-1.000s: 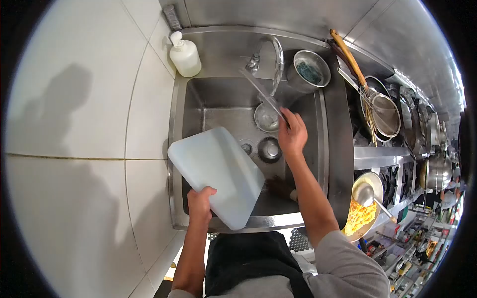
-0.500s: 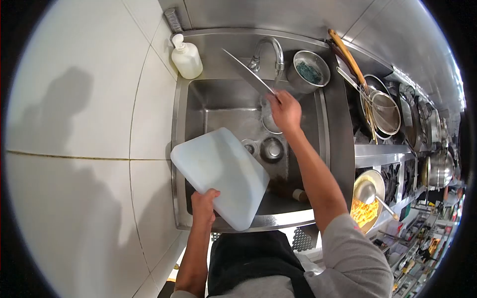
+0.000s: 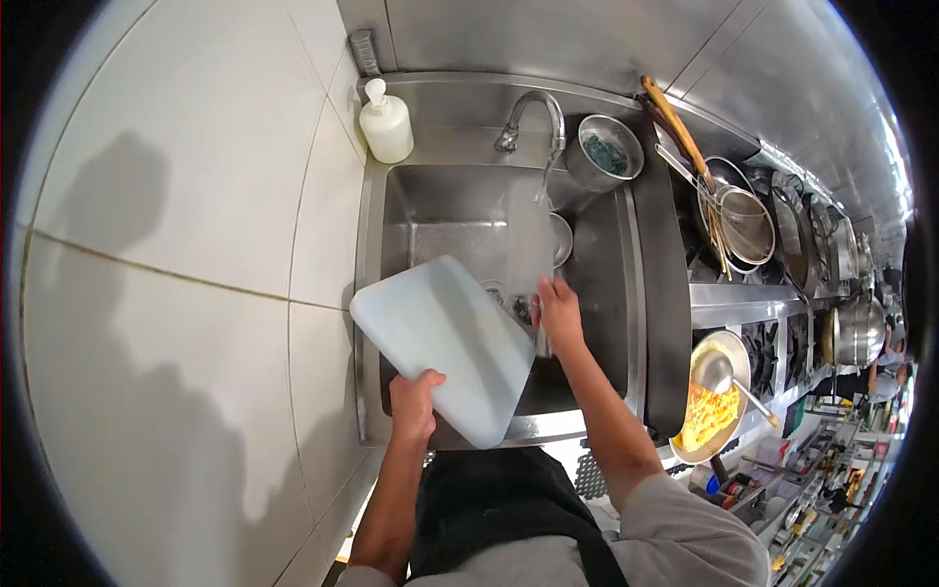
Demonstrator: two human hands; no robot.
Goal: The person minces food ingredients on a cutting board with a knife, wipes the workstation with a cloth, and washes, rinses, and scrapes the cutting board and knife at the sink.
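A white cutting board (image 3: 455, 352) is tilted over the near left part of the steel sink (image 3: 460, 181). My left hand (image 3: 415, 403) grips its near left edge, the thumb on top and the other fingers hidden underneath. In my right hand (image 3: 559, 313), closed round the handle, is a knife (image 3: 529, 230). Its broad blade points away from me toward the faucet (image 3: 533, 103) and is smeared by motion. Water runs from the spout beside the blade. Partly behind the knife, a small round metal bowl (image 3: 561, 241) lies in the sink.
A soap pump bottle (image 3: 387, 127) stands at the back left corner. At the back right, a metal container (image 3: 606, 152) holds a green scouring pad. Strainers (image 3: 745, 223) and pans sit on the stove to the right, with a pan (image 3: 719, 430) of yellow-orange food and a ladle nearer me.
My right hand has come down toward me with the knife, whose blade has swung from pointing up left to pointing straight away. The board stays nearly in place in my left hand.
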